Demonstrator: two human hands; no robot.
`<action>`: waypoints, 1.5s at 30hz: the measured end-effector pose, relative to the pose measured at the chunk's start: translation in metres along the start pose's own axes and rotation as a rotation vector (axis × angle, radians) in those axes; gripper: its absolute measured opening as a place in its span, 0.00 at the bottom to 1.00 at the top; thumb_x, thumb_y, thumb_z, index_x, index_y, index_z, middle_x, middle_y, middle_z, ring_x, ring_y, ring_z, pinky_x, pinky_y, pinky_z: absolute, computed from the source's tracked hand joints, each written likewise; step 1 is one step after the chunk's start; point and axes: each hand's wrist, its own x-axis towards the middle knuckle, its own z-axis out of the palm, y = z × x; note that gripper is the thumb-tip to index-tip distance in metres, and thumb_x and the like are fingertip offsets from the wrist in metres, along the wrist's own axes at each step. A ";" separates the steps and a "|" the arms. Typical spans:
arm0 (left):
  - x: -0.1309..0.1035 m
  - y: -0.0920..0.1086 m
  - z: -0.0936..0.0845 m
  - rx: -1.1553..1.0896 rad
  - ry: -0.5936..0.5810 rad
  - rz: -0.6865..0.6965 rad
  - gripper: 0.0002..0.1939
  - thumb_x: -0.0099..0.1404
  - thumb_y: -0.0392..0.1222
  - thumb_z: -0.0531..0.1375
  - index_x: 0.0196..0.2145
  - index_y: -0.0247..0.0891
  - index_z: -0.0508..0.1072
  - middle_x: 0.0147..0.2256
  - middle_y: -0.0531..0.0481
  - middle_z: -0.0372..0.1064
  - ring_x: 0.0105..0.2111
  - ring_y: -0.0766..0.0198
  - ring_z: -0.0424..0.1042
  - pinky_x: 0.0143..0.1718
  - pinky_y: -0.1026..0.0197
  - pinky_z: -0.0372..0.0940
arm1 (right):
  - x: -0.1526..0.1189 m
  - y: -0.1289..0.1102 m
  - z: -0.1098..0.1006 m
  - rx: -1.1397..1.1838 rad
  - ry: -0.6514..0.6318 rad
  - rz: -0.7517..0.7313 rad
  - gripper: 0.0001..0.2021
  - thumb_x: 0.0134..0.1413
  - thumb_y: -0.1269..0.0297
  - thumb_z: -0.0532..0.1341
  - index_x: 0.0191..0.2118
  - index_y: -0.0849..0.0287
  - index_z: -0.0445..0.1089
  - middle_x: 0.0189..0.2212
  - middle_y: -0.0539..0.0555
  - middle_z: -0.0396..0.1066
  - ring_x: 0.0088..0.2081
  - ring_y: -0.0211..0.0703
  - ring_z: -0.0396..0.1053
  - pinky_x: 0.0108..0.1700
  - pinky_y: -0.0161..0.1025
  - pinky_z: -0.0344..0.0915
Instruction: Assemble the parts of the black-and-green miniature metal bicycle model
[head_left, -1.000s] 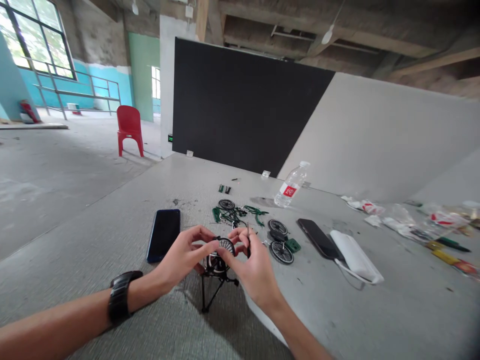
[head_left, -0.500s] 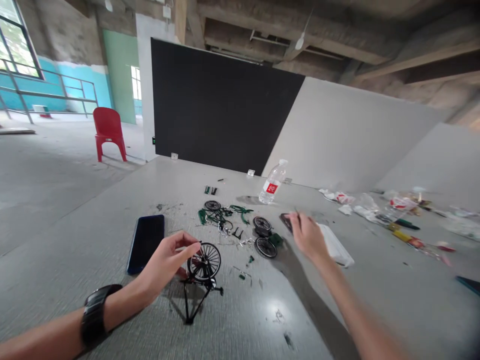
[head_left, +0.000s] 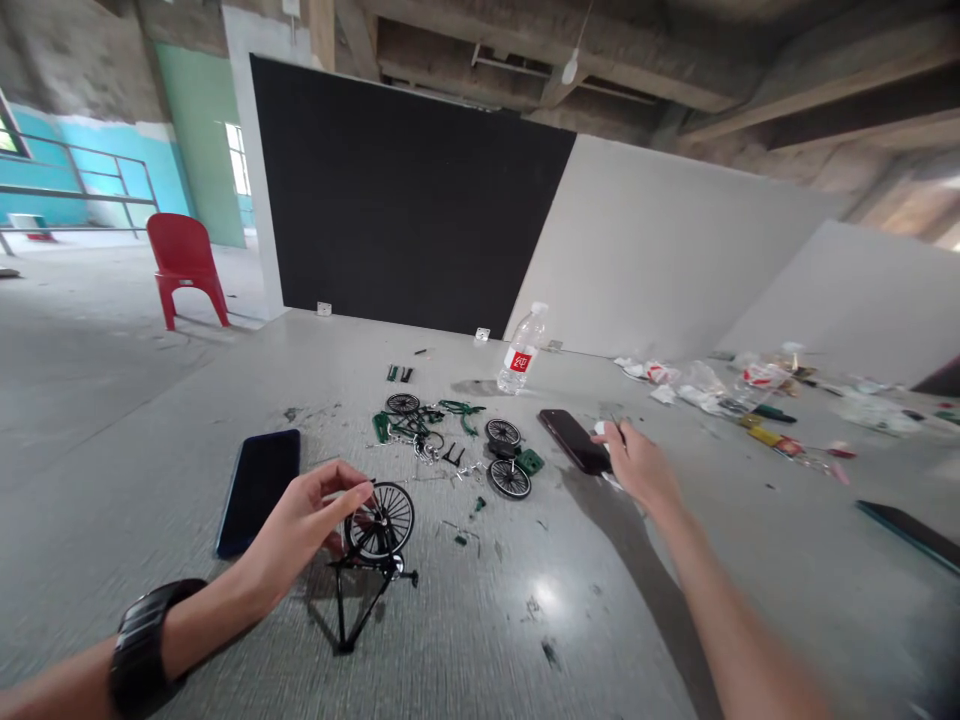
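My left hand pinches the spoked wheel of a small black model bicycle frame, its thumb and fingers closed at the wheel's left side. The wheel sits on the frame, which stands tilted on the table. My right hand is beyond the right end of a dark phone, fingers bent together. White material shows beside and under those fingers, and a small dark tip pokes out at them. What they grip is mostly hidden.
Loose model parts lie mid-table: two wheels joined by a dark piece, a green frame, and several small pieces. A water bottle stands behind them. Another phone lies left. Wrappers and a dark flat object are right.
The view has turned slightly right. My right hand has moved right, away from the dark phone and over the white item, uncovering the phone. My left hand keeps its hold on the wheel.
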 end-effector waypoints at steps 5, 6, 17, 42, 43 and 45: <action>0.001 -0.002 0.000 0.011 -0.006 0.004 0.16 0.61 0.55 0.62 0.33 0.37 0.71 0.29 0.51 0.69 0.30 0.63 0.68 0.20 0.69 0.60 | -0.001 0.000 0.002 0.003 -0.013 -0.014 0.15 0.64 0.56 0.45 0.28 0.52 0.59 0.37 0.58 0.79 0.42 0.53 0.74 0.41 0.44 0.62; 0.001 -0.003 0.000 0.009 -0.008 0.006 0.16 0.61 0.54 0.62 0.33 0.37 0.71 0.29 0.51 0.69 0.30 0.63 0.68 0.20 0.69 0.60 | -0.001 -0.001 0.002 0.001 -0.017 -0.018 0.15 0.64 0.56 0.45 0.28 0.52 0.59 0.37 0.58 0.79 0.43 0.53 0.74 0.42 0.44 0.62; 0.000 -0.001 0.001 0.020 -0.013 0.016 0.16 0.61 0.54 0.62 0.32 0.37 0.71 0.28 0.51 0.68 0.29 0.63 0.68 0.20 0.69 0.61 | -0.002 -0.005 0.003 -0.060 -0.042 -0.039 0.15 0.65 0.57 0.46 0.29 0.53 0.62 0.35 0.58 0.79 0.42 0.54 0.74 0.42 0.44 0.62; 0.003 -0.002 0.001 -0.243 0.038 0.039 0.15 0.63 0.53 0.62 0.34 0.38 0.68 0.32 0.51 0.64 0.34 0.62 0.66 0.21 0.68 0.67 | -0.087 -0.199 -0.014 0.665 -0.508 -0.414 0.17 0.65 0.48 0.49 0.30 0.54 0.57 0.34 0.58 0.72 0.37 0.48 0.70 0.33 0.43 0.65; 0.003 -0.002 0.001 -0.263 0.049 0.043 0.15 0.64 0.53 0.62 0.34 0.38 0.68 0.32 0.51 0.64 0.34 0.62 0.66 0.21 0.67 0.68 | -0.098 -0.211 -0.015 0.711 -0.613 -0.421 0.17 0.64 0.48 0.51 0.31 0.54 0.56 0.36 0.58 0.72 0.37 0.47 0.70 0.31 0.41 0.64; 0.004 -0.002 0.001 -0.309 0.060 0.049 0.15 0.64 0.53 0.62 0.35 0.38 0.67 0.33 0.51 0.64 0.34 0.63 0.66 0.22 0.68 0.68 | -0.114 -0.226 -0.013 0.765 -0.673 -0.410 0.17 0.61 0.48 0.57 0.31 0.54 0.53 0.34 0.55 0.68 0.36 0.45 0.68 0.27 0.37 0.60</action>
